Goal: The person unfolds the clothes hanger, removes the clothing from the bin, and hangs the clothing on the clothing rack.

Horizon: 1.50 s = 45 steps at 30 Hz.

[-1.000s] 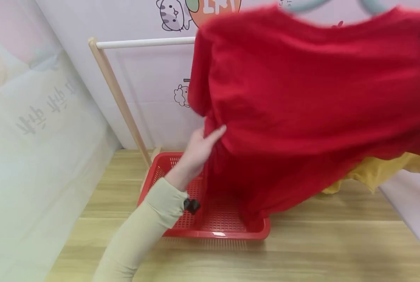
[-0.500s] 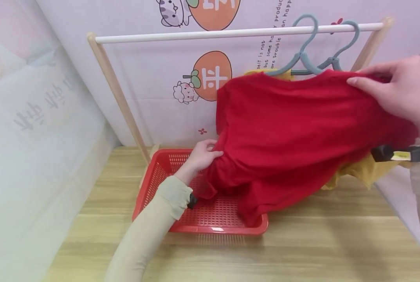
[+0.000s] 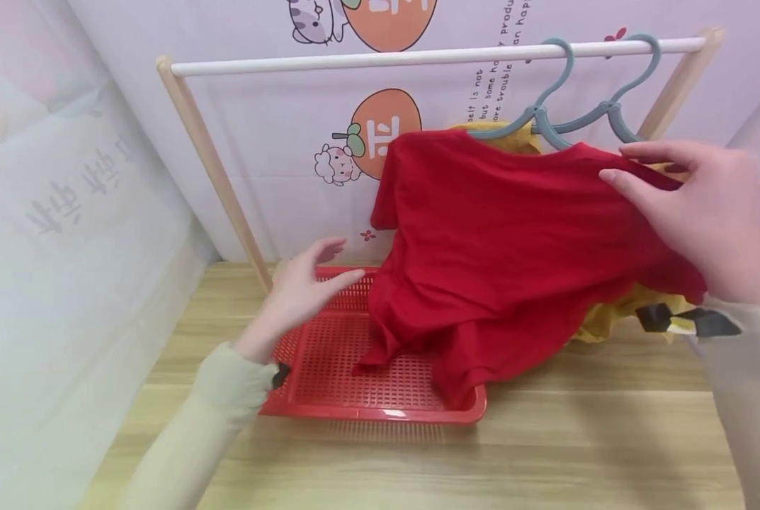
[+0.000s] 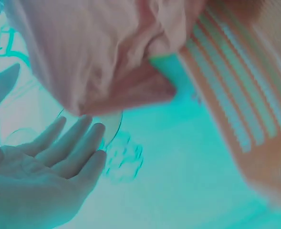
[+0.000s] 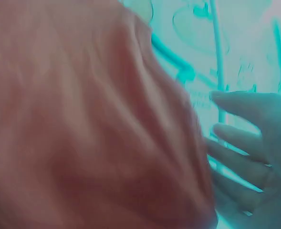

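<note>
In the head view a red T-shirt [image 3: 507, 234] hangs on a blue-grey hanger [image 3: 564, 67] hooked over the white rail [image 3: 354, 62]. Its lower part drapes into the red basket [image 3: 386, 413]. Left of the shirt, my left hand [image 3: 299, 290] is spread above the basket, holding nothing; the left wrist view shows its fingers [image 4: 85, 129] apart below the fabric. My right hand [image 3: 705, 212] is at the shirt's right shoulder, thumb and fingers parted. In the right wrist view its fingers [image 5: 240, 138] reach along the shirt's edge without gripping it.
A yellow garment [image 3: 599, 322] hangs behind the shirt, mostly hidden, near a second hanger [image 3: 647, 60]. The rack's wooden posts [image 3: 214, 177] stand at both ends of the rail. A printed wall sheet is behind, and the tabletop [image 3: 545, 446] is wood-patterned.
The shirt has lowered and moved back, with its hanger now on the rail. My left hand has let go of the shirt's side and moved left. The right hand's fingers have loosened.
</note>
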Motion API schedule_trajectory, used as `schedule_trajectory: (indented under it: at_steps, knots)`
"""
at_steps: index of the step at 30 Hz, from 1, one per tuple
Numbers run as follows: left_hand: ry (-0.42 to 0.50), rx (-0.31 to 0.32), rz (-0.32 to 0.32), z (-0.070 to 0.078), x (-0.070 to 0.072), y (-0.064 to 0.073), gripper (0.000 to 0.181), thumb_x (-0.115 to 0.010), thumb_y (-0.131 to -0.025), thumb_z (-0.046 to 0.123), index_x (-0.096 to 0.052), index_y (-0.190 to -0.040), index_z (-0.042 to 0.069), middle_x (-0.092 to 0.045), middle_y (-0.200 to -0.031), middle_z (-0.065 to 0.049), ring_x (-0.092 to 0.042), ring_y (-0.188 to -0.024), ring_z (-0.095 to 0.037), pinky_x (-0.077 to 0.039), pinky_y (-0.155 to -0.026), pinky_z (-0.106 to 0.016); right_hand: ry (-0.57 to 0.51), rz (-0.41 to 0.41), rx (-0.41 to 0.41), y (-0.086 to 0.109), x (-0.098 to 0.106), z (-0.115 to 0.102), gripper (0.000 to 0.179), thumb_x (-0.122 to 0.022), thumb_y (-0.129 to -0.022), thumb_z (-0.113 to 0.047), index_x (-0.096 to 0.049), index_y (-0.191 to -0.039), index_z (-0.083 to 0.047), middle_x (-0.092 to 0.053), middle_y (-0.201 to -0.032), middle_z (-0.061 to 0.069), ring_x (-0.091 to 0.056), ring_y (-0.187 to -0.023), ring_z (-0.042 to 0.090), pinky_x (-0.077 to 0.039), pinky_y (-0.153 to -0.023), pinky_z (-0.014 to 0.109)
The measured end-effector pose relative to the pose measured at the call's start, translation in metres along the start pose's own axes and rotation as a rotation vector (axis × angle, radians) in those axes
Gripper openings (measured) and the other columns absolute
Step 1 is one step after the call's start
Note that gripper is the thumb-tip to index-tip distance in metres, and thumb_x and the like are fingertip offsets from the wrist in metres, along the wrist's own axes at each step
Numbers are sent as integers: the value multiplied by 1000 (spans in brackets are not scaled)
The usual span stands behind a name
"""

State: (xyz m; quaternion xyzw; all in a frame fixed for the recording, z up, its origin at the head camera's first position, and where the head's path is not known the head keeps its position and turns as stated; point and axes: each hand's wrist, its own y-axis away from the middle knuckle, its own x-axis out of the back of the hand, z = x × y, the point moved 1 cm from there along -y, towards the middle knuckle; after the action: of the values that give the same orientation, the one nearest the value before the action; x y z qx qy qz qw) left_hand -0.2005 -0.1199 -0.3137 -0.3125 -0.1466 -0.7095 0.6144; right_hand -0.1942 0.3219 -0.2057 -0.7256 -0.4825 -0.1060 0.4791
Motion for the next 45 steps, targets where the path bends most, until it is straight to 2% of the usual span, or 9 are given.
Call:
schedule_trajectory:
  at_steps: [4,7,10,15,20,26,34,39,45]
  knots:
    - [-138,-34,26,-7,22,34,81,-73,-89,58,-44,-154,19,-42,-157,-5,-38,-144,-29,-34,-112,-60,-65,125,190,27,-17,-20,43,-90,-80,-20,-78,-121,-23,-75,-112,-4,-60,-101,-12,-42,-84,9]
    - [-251,-76,24,-23,27,53,93,-75,-85,61,-39,-157,13,-32,-163,-8,-32,-147,-35,-26,-115,-63,-78,43,264,47,-36,-24,47,-92,-77,-17,-78,-121,-23,-75,-113,0,-62,-103,-7,-46,-79,10]
    - [-414,-130,15,-46,26,70,107,-76,-81,66,-35,-157,4,-28,-163,-15,-29,-147,-40,-19,-119,-59,-91,-155,214,66,-66,-17,42,-91,-80,-26,-78,-120,-24,-75,-110,-4,-65,-89,2,-48,-64,17]
    - [-672,-126,-34,-87,13,95,129,-60,-75,87,-24,-159,-3,-20,-164,-22,-18,-151,-39,-12,-122,-54,-55,-429,107,98,-122,9,48,-86,-81,-47,-79,-114,-11,-76,-104,3,-70,-87,19,-56,-74,39]
    - [-693,-61,-88,-109,2,108,133,-52,-75,92,-17,-159,-5,-7,-167,-20,-9,-153,-36,-10,-123,-51,-7,-488,19,120,-156,30,66,-83,-79,-58,-77,-117,-4,-76,-101,8,-67,-81,21,-53,-76,44]
    - [-652,-36,-102,-115,-1,116,138,-62,-71,89,-15,-159,-7,-9,-167,-22,-10,-153,-37,-13,-122,-53,-37,-497,-54,131,-175,31,66,-85,-79,-52,-74,-117,0,-74,-88,0,-70,-76,14,-55,-74,41]
    - [-606,-5,-91,-118,5,130,140,-71,-70,83,-9,-160,-4,-6,-167,-21,-4,-154,-35,-5,-123,-48,-97,-348,41,130,-185,23,12,-81,-89,-14,-81,-98,-8,-77,-87,1,-72,-78,20,-56,-71,42]
    - [-619,1,-95,-117,4,132,140,-70,-69,84,-10,-160,-4,-5,-168,-19,-4,-154,-35,-4,-123,-46,-109,-252,83,99,-167,21,9,-75,-91,-6,-79,-98,-3,-77,-89,7,-71,-78,22,-55,-68,36]
    - [-604,29,-118,-115,3,133,141,-68,-69,86,-9,-160,-4,-4,-168,-19,-3,-154,-34,-7,-123,-50,-115,71,-10,43,-116,10,20,-68,-97,-18,-79,-108,-6,-76,-92,10,-61,-72,-2,-45,-66,14]
